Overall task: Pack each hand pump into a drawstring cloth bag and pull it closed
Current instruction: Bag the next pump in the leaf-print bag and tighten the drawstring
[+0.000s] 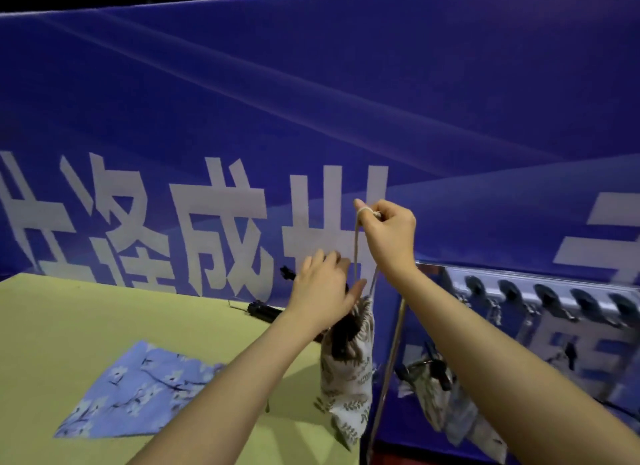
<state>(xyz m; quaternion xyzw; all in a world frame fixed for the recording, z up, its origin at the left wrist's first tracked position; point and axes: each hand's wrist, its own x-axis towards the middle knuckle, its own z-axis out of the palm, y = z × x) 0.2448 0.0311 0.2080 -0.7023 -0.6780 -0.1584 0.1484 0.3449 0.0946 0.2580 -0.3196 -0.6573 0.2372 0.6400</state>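
A white cloth bag [348, 374] with a leaf print hangs in the air over the table's right edge, a dark hand pump showing through its mouth. My right hand [389, 236] pinches the pale drawstring [356, 250] and holds it raised above the bag. My left hand [323, 290] grips the bag's gathered neck, with a black pump end [287, 272] sticking out past its fingers. Another black hand pump [263, 309] lies on the table behind my left wrist.
A flat blue floral cloth bag [138, 392] lies on the yellow-green table [69, 326]. Right of the table stands a shiny metal bin [519, 326] holding several filled bags [436, 392]. A blue banner with white characters fills the background.
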